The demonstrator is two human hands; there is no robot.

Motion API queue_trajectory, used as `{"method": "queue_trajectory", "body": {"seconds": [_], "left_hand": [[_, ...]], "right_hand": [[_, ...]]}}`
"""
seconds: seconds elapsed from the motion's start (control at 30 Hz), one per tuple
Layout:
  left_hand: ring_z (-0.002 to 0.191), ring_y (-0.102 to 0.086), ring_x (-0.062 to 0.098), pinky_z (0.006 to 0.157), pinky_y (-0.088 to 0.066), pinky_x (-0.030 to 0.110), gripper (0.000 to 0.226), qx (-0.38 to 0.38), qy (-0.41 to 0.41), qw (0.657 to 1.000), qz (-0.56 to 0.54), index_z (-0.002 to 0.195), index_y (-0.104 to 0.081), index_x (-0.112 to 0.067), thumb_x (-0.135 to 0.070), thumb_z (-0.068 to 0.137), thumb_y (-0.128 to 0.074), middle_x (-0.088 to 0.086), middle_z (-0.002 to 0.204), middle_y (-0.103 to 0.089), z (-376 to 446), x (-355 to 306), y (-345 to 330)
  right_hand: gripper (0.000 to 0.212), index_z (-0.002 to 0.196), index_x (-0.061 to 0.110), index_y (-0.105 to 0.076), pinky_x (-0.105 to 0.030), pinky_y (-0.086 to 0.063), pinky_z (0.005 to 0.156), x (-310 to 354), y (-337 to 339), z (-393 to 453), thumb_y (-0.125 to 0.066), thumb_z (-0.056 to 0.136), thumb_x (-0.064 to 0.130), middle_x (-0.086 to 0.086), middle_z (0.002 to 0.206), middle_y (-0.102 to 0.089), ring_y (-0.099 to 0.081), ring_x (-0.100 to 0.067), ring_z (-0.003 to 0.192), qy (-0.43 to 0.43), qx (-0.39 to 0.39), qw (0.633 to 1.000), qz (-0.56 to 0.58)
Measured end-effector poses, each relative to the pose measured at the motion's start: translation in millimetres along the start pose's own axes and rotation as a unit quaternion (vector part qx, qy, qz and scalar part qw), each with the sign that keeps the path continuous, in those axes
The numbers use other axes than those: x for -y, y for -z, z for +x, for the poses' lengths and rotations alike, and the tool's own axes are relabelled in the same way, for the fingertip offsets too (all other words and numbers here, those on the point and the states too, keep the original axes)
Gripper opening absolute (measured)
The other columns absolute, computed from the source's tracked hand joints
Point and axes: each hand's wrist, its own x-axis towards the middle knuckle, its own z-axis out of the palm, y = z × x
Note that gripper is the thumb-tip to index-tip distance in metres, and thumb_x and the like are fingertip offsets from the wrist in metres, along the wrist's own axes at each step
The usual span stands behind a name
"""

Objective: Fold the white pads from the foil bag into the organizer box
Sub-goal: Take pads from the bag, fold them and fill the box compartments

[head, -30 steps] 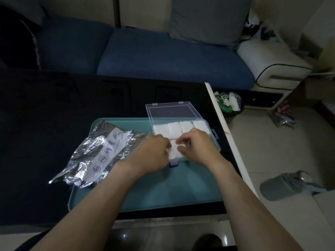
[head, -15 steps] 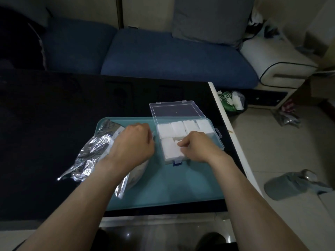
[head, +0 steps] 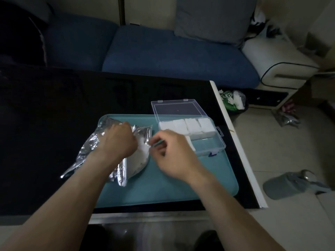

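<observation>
right hand [head: 174, 153] fingers [head: 154, 142] seemingly pinch foil bag [head: 116, 153] mouth.

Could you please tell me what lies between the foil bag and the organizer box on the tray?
In the head view, the right hand sits between the foil bag and the organizer box, reaching toward the bag's mouth, over the teal tray.

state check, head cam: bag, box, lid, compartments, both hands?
foil bag: open, lying on teal tray
organizer box: open
lid: flipped back flat
back row: four compartments filled with white pads
front right compartments: empty
left hand: grips bag mouth
right hand: fingers curled at bag opening, blurred
</observation>
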Motion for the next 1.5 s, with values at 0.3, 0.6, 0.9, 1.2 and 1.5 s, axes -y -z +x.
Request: {"method": "queue_trajectory", "body": {"seconds": [0.3, 0.6, 0.9, 1.2, 1.5], "left_hand": [[0.085, -0.051, 0.025, 0.073, -0.040, 0.032, 0.022, 0.055, 0.005, 0.994, -0.090, 0.115, -0.058, -0.006, -0.013, 0.095, -0.052, 0.017, 0.115, -0.064, 13.4, 24.1, -4.2], [0.094, -0.057, 0.029, 0.075, -0.040, 0.031, 0.025, 0.080, -0.011, 0.992, -0.101, 0.116, -0.057, -0.005, -0.007, 0.093, -0.047, 0.017, 0.115, -0.063, 15.6, 28.7, -9.3], [0.092, -0.060, 0.029, 0.072, -0.044, 0.033, 0.018, 0.094, -0.011, 0.992, -0.084, 0.106, -0.058, -0.006, -0.014, 0.092, -0.050, 0.015, 0.107, -0.063, 21.6, 27.3, -13.3], [0.089, -0.056, 0.026, 0.072, -0.043, 0.032, 0.015, 0.106, 0.002, 0.991, -0.084, 0.105, -0.055, -0.005, -0.008, 0.093, -0.047, 0.015, 0.108, -0.060, 18.9, 24.9, -12.5], [0.104, -0.060, 0.027, 0.081, -0.048, 0.033, 0.024, 0.094, -0.021, 0.995, -0.034, 0.114, -0.060, -0.008, -0.005, 0.092, -0.052, 0.012, 0.119, -0.063, 14.5, 21.1, -9.9]], "right_hand": [[0.070, 0.151, 0.005, -0.036, -0.031, -0.036, 0.112, -7.1, -44.0, 11.4, -0.067, 0.093, 0.032, -0.013, 0.144, -0.049, -0.049, -0.025, 0.131, -0.118, 0.140, 0.976, -0.121], [0.084, 0.143, 0.008, -0.049, -0.038, -0.038, 0.110, -5.1, -54.9, 27.8, -0.082, 0.077, 0.048, -0.015, 0.146, -0.039, -0.046, -0.031, 0.131, -0.113, 0.189, 0.954, -0.203], [0.062, 0.130, 0.015, -0.059, -0.038, -0.046, 0.100, 0.9, -61.4, 19.1, -0.082, 0.079, 0.042, -0.008, 0.132, -0.050, -0.056, -0.029, 0.116, -0.079, 0.115, 0.971, -0.194], [0.038, 0.109, 0.012, -0.061, -0.040, -0.053, 0.086, 3.0, -72.2, 11.6, -0.077, 0.083, 0.034, -0.011, 0.109, -0.067, -0.062, -0.030, 0.102, -0.111, 0.110, 0.978, -0.141], [0.023, 0.075, 0.023, -0.060, -0.023, -0.057, 0.064, -5.6, -41.3, 17.0, -0.082, 0.074, 0.017, 0.006, 0.067, -0.066, -0.066, -0.006, 0.060, -0.237, 0.004, 0.962, 0.139]]}}
